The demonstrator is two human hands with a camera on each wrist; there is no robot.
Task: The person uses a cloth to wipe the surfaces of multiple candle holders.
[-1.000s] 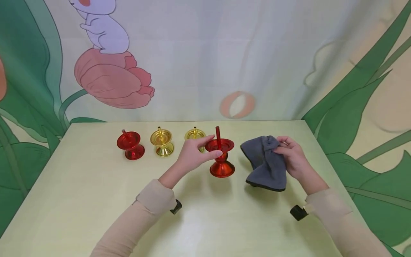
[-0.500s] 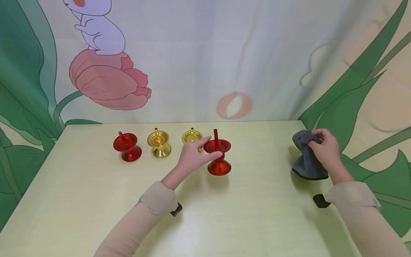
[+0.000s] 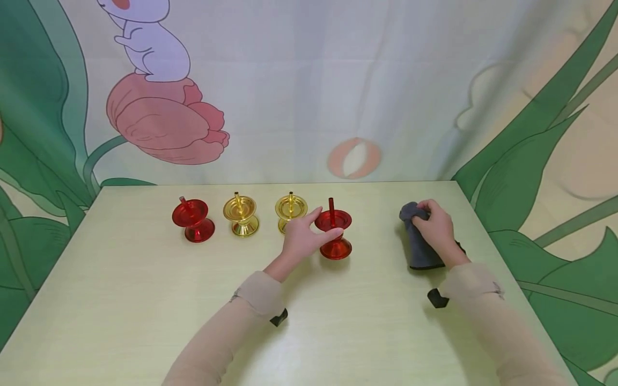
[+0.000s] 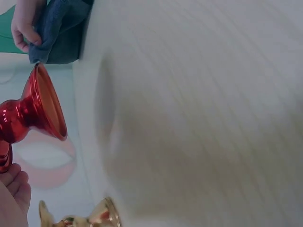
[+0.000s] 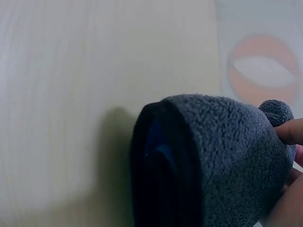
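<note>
My left hand [image 3: 301, 239] grips a shiny red candle holder [image 3: 336, 249] around its dish, between the thumb and the fingers. The holder is upright, its spike pointing up. In the left wrist view its flared base [image 4: 46, 101] hangs clear of the table, above a shadow. At the right, my right hand [image 3: 438, 229] pinches the bunched top of a grey fleecy cloth [image 3: 421, 247]. The cloth drapes down in folds with a black edge [image 5: 163, 111] in the right wrist view, held apart from the candle holder.
Along the back of the pale table [image 3: 159, 300] stand another red candle holder [image 3: 199, 231] at the left and two gold candle holders, one mid-left [image 3: 245, 227] and one [image 3: 291, 206] just behind my left hand. A printed curtain [image 3: 289, 91] hangs behind the table.
My right hand carried the cloth away from the red candle holder to the far right, then partly back left. My left hand keeps its grip and has shifted slightly right with the holder.
</note>
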